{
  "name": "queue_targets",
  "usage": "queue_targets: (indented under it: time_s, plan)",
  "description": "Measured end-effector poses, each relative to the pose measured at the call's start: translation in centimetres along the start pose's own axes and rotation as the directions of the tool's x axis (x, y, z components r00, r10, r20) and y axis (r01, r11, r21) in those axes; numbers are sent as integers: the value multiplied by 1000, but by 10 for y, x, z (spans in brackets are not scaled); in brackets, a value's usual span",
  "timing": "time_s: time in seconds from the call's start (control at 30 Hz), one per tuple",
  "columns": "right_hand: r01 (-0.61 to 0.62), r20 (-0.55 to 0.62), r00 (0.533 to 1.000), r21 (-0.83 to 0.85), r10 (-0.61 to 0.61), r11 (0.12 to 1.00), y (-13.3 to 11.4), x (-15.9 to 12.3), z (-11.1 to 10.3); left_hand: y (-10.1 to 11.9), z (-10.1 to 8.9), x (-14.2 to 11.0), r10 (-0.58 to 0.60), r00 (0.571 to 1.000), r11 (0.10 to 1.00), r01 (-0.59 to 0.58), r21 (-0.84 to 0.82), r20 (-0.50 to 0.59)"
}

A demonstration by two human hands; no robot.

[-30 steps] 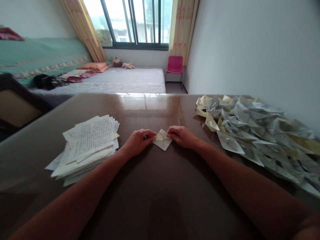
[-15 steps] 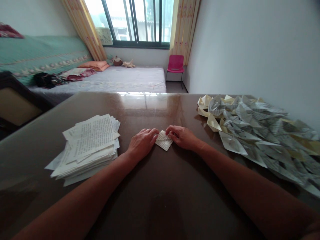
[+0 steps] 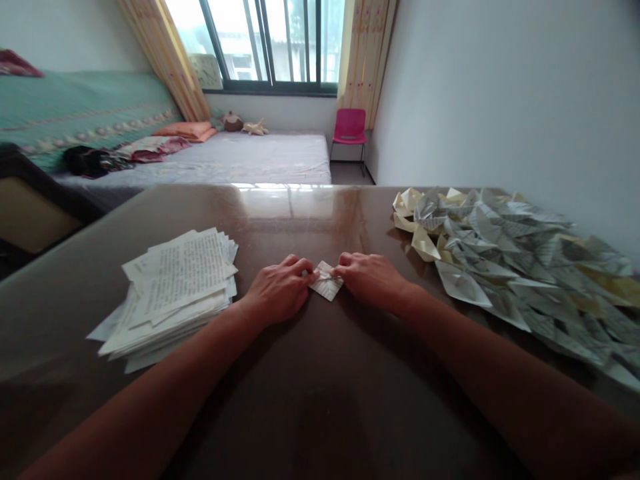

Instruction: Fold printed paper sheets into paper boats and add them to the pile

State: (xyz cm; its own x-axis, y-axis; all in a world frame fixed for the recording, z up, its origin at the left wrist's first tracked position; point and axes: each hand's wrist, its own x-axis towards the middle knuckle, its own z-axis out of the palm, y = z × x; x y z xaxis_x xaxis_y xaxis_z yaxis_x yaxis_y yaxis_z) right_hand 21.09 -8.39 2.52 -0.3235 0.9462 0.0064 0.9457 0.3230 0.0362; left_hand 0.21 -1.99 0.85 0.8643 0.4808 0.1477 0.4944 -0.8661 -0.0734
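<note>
A small folded paper [image 3: 327,285], diamond-shaped and covered in print, lies on the brown tabletop [image 3: 320,373] between my hands. My left hand [image 3: 284,288] has its fingers curled, with thumb and forefinger at the paper's left corner. At the opposite corner my right hand [image 3: 373,279] is also closed, thumb and forefinger on the paper's right edge. The undersides of both hands' fingertips are hidden. To the left lies a stack of printed sheets [image 3: 175,287], its edges uneven. A heap of folded paper boats [image 3: 500,247] covers the table's right side.
Beyond the table's far edge is a bed [image 3: 280,157] with folded bedding. A pink chair [image 3: 350,127] stands by the window wall. At far left there is a dark-framed chair back [image 3: 37,200]. A white wall [image 3: 510,93] rises on the right.
Both hands have curled in more, thumbs and forefingers now at the paper's left and right corners. The paper stays in nearly the same place. The view has shifted slightly.
</note>
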Motion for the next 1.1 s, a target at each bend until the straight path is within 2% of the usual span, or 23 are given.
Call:
queue_targets:
  time_s: [0.07,0.17,0.3,0.43,0.5,0.6,0.67,0.73,0.83,0.93,1.0,1.1]
  plan:
    - [19,51,999,-60,-16,998,-7,-5,-5,-2,-4,-2,30,999,999,-31,9,31]
    - [-17,103,994,-123,30,992,-19,-11,-4,-2,-10,-5,47,996,999,-48,14,73]
    - [-37,138,989,-134,55,990,-29,-13,0,2,-16,-7,30,993,1000,-31,1,114]
    - [-39,154,987,-104,54,994,-27,-11,-4,4,-17,-7,24,993,1000,-26,13,120]
    - [-53,124,990,-69,61,996,-21,-7,-5,4,-15,-6,24,994,1000,-25,17,103]
    - [-139,-28,990,15,139,990,-10,1,1,4,-8,-3,-5,999,1000,6,-29,41]
    - [-178,-115,975,111,190,978,-4,6,10,4,-1,0,-34,999,994,32,-105,-16]
    - [-175,-141,967,227,210,958,1,10,20,3,5,3,-70,996,977,56,-207,-61]
    - [-162,-123,966,396,227,904,6,14,30,2,13,6,-155,985,929,119,-351,-79]
    - [-135,-79,973,566,216,813,9,17,33,2,16,7,-266,960,862,197,-468,-84]
    - [-57,-94,981,690,168,721,8,17,32,2,14,8,-298,951,821,210,-531,-85]
    - [101,-183,978,832,98,545,6,19,29,2,9,10,-290,956,766,202,-610,-47]
